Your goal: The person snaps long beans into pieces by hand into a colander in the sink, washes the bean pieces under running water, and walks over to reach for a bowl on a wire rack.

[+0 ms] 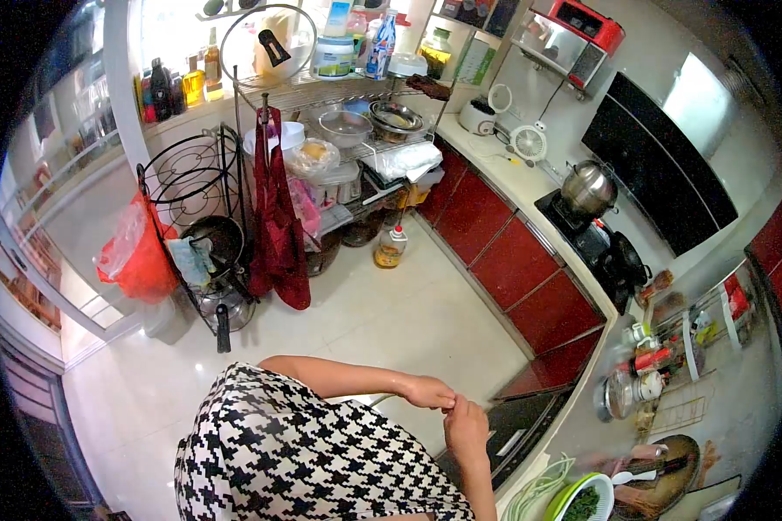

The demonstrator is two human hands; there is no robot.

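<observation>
Watching from the floor beside the counter, I take the colander (607, 497) of leafy greens (585, 503) as my landmark. Up and to its left in the head view, both hands meet in front of the black-and-white houndstooth garment (278, 434). The left hand (429, 392) has its fingers drawn in, tips touching those of the right hand (466, 425), which is likewise curled and pinching. Whether anything slim is caught between them I cannot tell; nothing shows there. The things nearest are the colander itself, apart from both hands, and the pale green strands (543, 483), perhaps long beans, heaped just left of it. A white spoon (638, 476) lies to its right, and the steel pot (588, 187) stands well beyond it on the stove (573, 230). I judge the step in hand to be fine fingertip work, one hand against the other; the next move would call for a light, steady pinch, and for parting the fingertips before either hand could reach toward the colander.
</observation>
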